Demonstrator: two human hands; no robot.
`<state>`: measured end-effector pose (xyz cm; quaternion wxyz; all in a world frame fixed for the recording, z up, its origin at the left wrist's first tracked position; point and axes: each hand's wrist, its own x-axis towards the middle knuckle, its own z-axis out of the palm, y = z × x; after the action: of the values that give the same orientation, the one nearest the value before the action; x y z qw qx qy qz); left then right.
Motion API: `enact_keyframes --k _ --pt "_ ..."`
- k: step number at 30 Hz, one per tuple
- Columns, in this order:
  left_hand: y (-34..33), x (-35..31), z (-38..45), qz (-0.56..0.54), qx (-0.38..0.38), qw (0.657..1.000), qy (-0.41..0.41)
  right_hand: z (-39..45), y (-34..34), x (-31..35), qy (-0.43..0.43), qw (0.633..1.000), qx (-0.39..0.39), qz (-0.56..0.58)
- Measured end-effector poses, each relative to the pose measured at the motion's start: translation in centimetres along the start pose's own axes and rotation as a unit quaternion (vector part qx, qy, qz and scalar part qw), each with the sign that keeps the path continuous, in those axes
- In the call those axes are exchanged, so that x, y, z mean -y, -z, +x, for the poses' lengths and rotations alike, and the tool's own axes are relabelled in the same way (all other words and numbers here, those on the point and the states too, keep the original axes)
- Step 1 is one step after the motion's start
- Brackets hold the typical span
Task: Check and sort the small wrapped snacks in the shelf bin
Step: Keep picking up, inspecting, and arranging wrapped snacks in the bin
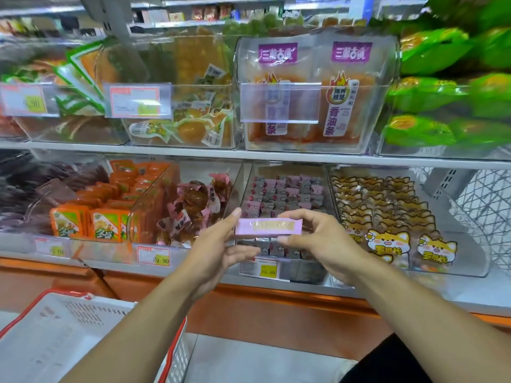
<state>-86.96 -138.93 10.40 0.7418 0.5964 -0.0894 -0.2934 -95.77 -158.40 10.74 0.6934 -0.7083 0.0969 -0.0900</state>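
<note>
Both hands, the left hand [221,244] and right hand [312,239], pinch one pink snack [268,226] by its ends; a loosened grip would drop it into the bin [279,189] at 12 o'clock, mixing checked with unchecked.

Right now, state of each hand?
Left hand: holds the left end of the small pink wrapped snack bar, fingers pinching it.
Right hand: pinches the bar's right end between thumb and fingers.

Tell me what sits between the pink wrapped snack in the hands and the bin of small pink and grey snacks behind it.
Nothing visible. Left hand and right hand pinch the pink snack by its ends, just in front of the open-topped bin of matching snacks. Only the bin's clear front wall lies below the path.
</note>
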Motion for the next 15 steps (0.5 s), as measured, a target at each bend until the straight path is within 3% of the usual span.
enact_keyframes --k 3,7,10,15 --pt "-0.12 0.01 0.03 -0.020 -0.004 1.000 -0.023 -0.03 0.12 -0.08 0.014 1.000 -0.005 -0.027" --pt "0.11 0.19 0.49 -0.021 -0.010 0.996 -0.081 0.21 0.54 0.14 -0.081 0.987 0.041 0.131" --pt "0.22 0.44 0.52 0.043 -0.013 0.993 -0.109 0.23 0.51 0.17 -0.132 0.976 0.054 0.165" --pt "-0.01 0.55 0.45 0.046 -0.014 0.991 -0.124 0.45 0.36 0.00 -0.119 0.977 0.020 0.174"
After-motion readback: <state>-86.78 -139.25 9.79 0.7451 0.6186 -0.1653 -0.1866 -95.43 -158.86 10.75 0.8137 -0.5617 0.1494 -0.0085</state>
